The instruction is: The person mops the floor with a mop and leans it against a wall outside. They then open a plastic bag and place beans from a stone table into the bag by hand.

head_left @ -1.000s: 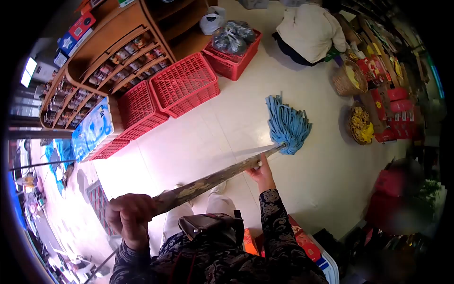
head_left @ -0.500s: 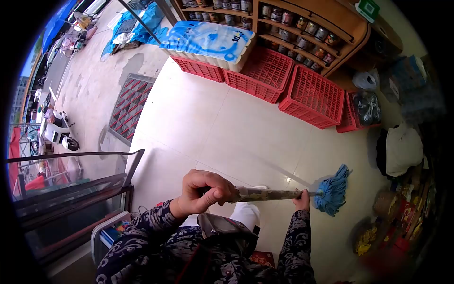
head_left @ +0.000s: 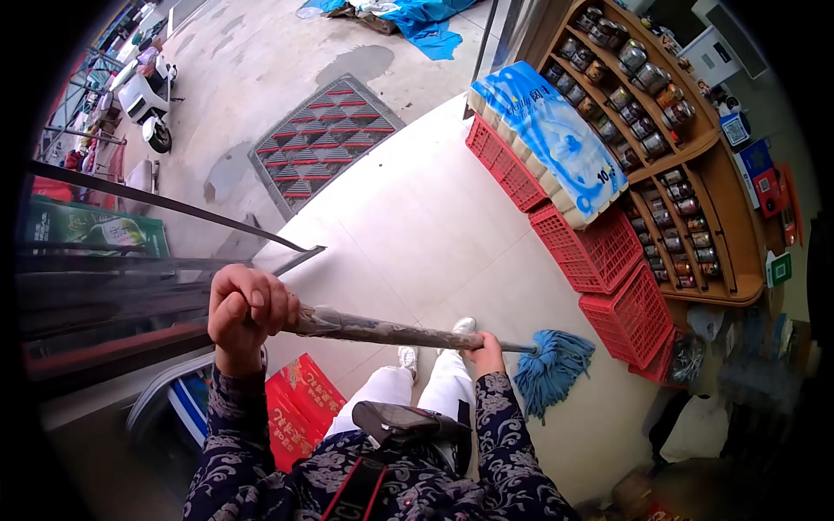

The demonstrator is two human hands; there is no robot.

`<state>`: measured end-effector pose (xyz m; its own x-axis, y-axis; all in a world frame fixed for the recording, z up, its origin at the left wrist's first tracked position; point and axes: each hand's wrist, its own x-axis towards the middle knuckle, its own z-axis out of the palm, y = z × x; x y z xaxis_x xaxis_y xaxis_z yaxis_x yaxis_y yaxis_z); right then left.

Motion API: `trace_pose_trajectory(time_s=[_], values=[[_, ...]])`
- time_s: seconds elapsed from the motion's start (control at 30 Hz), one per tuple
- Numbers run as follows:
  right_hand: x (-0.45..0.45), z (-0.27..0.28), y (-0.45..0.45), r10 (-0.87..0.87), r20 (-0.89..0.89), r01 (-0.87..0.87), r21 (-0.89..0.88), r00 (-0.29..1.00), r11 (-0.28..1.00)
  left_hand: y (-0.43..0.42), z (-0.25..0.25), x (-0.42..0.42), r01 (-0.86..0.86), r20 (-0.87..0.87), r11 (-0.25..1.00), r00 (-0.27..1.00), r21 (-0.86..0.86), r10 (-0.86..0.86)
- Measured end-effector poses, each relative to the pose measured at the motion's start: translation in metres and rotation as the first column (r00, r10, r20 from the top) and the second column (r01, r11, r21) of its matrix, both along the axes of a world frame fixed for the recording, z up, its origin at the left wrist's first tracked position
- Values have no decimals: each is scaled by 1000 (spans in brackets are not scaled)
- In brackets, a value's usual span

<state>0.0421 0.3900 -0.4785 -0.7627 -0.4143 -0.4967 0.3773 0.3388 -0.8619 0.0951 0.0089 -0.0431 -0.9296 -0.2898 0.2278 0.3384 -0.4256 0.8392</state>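
A long wooden mop handle slants across the front of my body. My left hand is wrapped round its upper end at the left. Lower on the handle, close to the mop head, my right hand is closed round it. The blue string mop head lies on the pale tiled floor, right of my white shoes.
Red crates line the right side, with a blue-and-white pack on top. Behind them stands a shelf of jars. A doormat lies outside, past the glass door. Red boxes sit near my legs.
The view has swung toward the doorway, so the crates and shelf appear at the right. Both hands have kept hold of the handle, and the mop head stays on the floor.
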Motion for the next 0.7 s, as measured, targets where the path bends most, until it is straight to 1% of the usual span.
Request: trace_pose_trajectory(time_s=[0.03,0.07,0.1,0.13,0.17,0.2,0.27,0.33,0.37,0.4,0.43,0.47,0.53,0.6,0.63,0.67,0.7], values=[[-8,9,-29,-211,440,302,-147,873,942,-21,4,11,-36,-11,999,999,-1,36],[-22,31,-66,-307,709,513,-90,635,854,-37,8,22,-72,-15,997,997,-4,72],[-37,60,-106,-399,869,705,85,294,704,-53,13,32,-130,-15,991,991,-15,130],[-46,82,-141,-501,865,740,316,32,593,-67,18,42,-177,-21,984,984,-25,177],[-45,70,-159,-437,888,717,210,145,664,-82,19,53,-221,-40,974,975,-53,219],[-68,69,-188,-464,877,641,289,120,712,-96,41,32,-286,-13,956,958,-61,285],[-71,46,-240,-456,879,617,282,140,734,-118,42,58,-400,-51,915,916,-55,397],[-76,17,-293,-444,891,599,307,91,740,-139,47,80,-533,-60,844,846,-57,530],[-85,62,-335,-535,835,591,370,126,717,-149,52,93,-554,-76,827,833,-93,549],[-90,65,-365,-506,850,551,354,148,755,-155,55,104,-579,-94,806,815,-123,571],[-111,74,-394,-474,868,501,346,150,793,-161,78,82,-606,-96,778,795,-167,599],[-117,73,-424,-438,882,453,323,174,831,-163,82,87,-639,-120,744,768,-196,629],[-132,92,-486,-436,864,422,307,252,853,-157,84,100,-698,-139,665,710,-265,690],[-166,100,-562,-259,924,361,149,280,921,-165,75,98,-588,-199,690,803,-422,562],[-174,106,-589,-202,932,383,76,300,921,-158,75,89,-683,-203,613,717,-398,667],[-182,115,-610,-151,937,406,10,316,914,-162,75,85,-699,-220,587,700,-409,680],[-186,131,-630,-130,930,421,-30,345,907,-167,72,94,-744,-238,568,659,-352,714]])
